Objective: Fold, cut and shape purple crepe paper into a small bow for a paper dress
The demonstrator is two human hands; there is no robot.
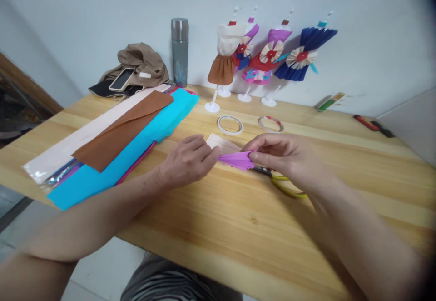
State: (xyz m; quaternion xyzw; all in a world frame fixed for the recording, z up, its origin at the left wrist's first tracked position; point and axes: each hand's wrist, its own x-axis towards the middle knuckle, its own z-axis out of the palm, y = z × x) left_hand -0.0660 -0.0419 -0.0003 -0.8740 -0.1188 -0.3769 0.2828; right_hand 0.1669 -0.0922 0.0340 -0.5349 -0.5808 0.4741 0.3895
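Note:
Between my two hands is a small piece of purple crepe paper (237, 159), gathered narrow at its left end and fanned out to the right. My left hand (190, 160) pinches the gathered end, its fingers closed. The thumb and fingers of my right hand (277, 153) grip the wider end. Just behind it, a pale cream paper piece (223, 142) lies on the table. Scissors with yellow handles (289, 189) rest under my right hand, their blades partly hidden.
Two tape rolls (230, 125) lie beyond my hands. Several miniature dress forms (220, 71) in paper dresses stand by the wall. Brown paper (126, 128) and blue paper (102, 180) sheets lie left, near a flask (180, 53), phone (121, 79) and cap (100, 87). A box cutter (373, 126) lies right.

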